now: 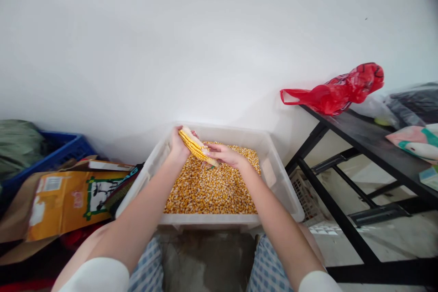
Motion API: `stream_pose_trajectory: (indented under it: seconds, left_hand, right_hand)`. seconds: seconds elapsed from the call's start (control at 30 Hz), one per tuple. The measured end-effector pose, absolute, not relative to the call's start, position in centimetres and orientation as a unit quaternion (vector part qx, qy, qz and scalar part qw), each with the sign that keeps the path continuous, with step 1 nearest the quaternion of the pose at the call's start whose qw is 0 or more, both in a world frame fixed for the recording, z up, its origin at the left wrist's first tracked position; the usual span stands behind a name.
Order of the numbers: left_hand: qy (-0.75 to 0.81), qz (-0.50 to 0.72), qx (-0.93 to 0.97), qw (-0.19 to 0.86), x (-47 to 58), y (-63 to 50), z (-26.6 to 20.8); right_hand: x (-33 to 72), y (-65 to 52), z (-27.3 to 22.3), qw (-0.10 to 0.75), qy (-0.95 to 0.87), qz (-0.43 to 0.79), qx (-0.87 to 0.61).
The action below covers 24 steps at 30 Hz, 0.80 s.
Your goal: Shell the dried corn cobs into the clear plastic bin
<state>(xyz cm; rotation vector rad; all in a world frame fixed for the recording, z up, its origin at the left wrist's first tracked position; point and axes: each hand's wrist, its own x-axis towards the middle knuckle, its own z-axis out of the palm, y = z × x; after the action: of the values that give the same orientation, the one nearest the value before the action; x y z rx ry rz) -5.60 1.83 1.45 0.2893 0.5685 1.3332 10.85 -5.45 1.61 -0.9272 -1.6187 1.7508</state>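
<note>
A partly shelled corn cob (194, 145) is held slantwise over the bin, yellow kernels along one side and a pale bare strip along its upper side. My left hand (179, 145) is closed around its upper left end. At the lower right end, the fingers of my right hand (226, 154) are bent against the cob, and their tips are partly hidden. Loose corn kernels (212, 191) lie heaped below both hands. They fill much of a whitish translucent plastic bin (280, 187) standing between my knees.
To the left are an opened cardboard box (68, 205) and a blue crate (65, 150). On the right stands a black metal-framed table (362, 132) with a red plastic bag (338, 91) at its corner. A pale basket (304, 196) sits beneath it. The white wall (205, 45) rises behind the bin.
</note>
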Motion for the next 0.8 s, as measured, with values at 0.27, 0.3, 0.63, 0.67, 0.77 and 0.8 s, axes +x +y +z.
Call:
stream_pose_trajectory:
  seconds: [0.27, 0.3, 0.63, 0.67, 0.77, 0.8]
  left_hand:
    - [0.282, 0.613, 0.14, 0.725, -5.9, 1.6, 1.5]
    - [0.28, 0.614, 0.14, 0.724, -6.0, 1.6, 1.5]
    - [0.29, 0.618, 0.137, 0.718, -6.4, 1.5, 1.8]
    - [0.295, 0.619, 0.136, 0.715, -6.3, 1.4, 1.8]
    - [0.308, 0.612, 0.148, 0.713, -5.7, 1.2, 1.8]
    - [0.309, 0.607, 0.154, 0.716, -5.5, 1.1, 1.8]
  right_hand:
    - [9.1, -5.4, 0.4, 0.355, -0.612, 0.601, -0.372]
    - [8.9, -5.4, 0.2, 0.358, -0.611, 0.595, -0.38]
    - [7.7, -5.3, -0.6, 0.384, -0.632, 0.517, -0.431]
    - [7.6, -5.3, -0.7, 0.387, -0.63, 0.515, -0.435]
    - [7.4, -5.3, -0.8, 0.391, -0.619, 0.508, -0.454]
    - [7.5, -5.3, -0.7, 0.389, -0.615, 0.511, -0.458]
